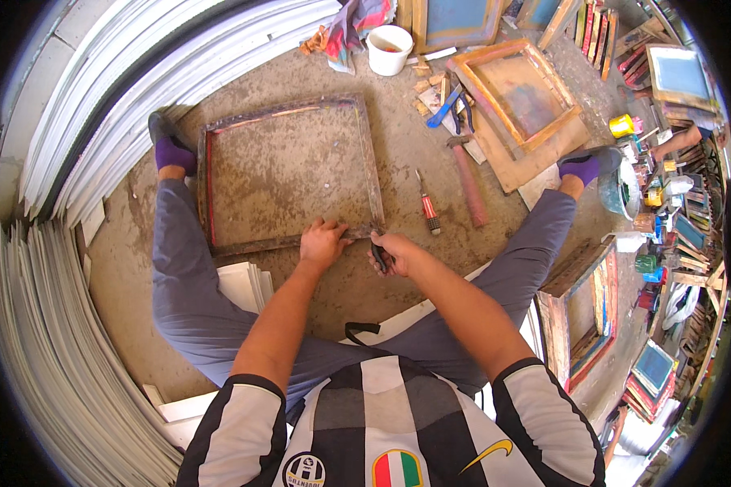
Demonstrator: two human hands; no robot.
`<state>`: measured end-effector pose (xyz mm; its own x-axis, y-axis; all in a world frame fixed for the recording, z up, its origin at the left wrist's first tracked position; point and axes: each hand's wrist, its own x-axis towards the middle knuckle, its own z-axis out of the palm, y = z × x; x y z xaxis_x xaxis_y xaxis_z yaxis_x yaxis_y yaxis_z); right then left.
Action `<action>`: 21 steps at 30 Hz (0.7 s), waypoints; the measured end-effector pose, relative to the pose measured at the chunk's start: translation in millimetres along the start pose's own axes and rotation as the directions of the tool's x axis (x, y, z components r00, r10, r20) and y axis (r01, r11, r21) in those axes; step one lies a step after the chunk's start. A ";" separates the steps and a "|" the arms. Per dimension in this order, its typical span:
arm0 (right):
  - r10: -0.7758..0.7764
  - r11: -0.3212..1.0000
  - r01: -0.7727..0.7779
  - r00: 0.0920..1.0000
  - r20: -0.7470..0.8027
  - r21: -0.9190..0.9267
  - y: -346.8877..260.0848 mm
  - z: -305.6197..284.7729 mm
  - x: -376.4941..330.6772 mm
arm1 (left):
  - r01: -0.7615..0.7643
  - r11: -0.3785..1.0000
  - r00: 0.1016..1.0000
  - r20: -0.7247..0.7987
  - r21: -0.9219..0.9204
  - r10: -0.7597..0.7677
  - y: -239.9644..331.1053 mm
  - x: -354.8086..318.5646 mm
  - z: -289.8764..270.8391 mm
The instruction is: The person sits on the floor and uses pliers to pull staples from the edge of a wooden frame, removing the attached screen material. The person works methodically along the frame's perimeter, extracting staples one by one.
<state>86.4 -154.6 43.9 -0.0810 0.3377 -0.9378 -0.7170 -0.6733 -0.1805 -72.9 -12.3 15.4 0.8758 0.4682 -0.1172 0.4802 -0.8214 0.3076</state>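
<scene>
A worn square wooden frame (211, 174) lies flat on the concrete floor between my spread legs. My left hand (322, 242) presses flat on the frame's near edge, fingers apart. My right hand (391, 252) is closed around a dark-handled tool (378, 255) at the frame's near right corner; the tool's tip is hidden by my fingers.
A red-handled screwdriver (427, 206) and a hammer (467, 178) lie right of the frame. Beyond them are blue pliers (447, 107), another wooden frame (518, 93) on a board, and a white bucket (389, 50). Stacked white panels (97, 105) curve along the left. More frames (581, 312) stand at the right.
</scene>
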 end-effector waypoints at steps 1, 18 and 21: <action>-0.009 1.000 0.009 1.000 -0.006 -0.013 -2.1 1.4 -2.6 | 0.005 1.000 1.000 0.010 0.005 -0.005 -0.3 -0.7 0.0; -0.022 1.000 0.022 1.000 0.010 -0.021 0.8 -8.8 5.9 | 0.042 0.991 0.976 0.207 0.126 -0.068 7.4 8.1 5.0; -0.026 0.988 0.005 0.991 0.130 0.157 12.9 -16.0 14.5 | 0.023 0.988 0.978 0.200 0.155 -0.054 13.0 4.7 -3.9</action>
<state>87.1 -168.9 23.3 -0.1517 0.4379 -0.8861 -0.8171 -0.5601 -0.1369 -62.7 -19.5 22.5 0.8406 0.4372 -0.3199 0.5016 -0.8511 0.1550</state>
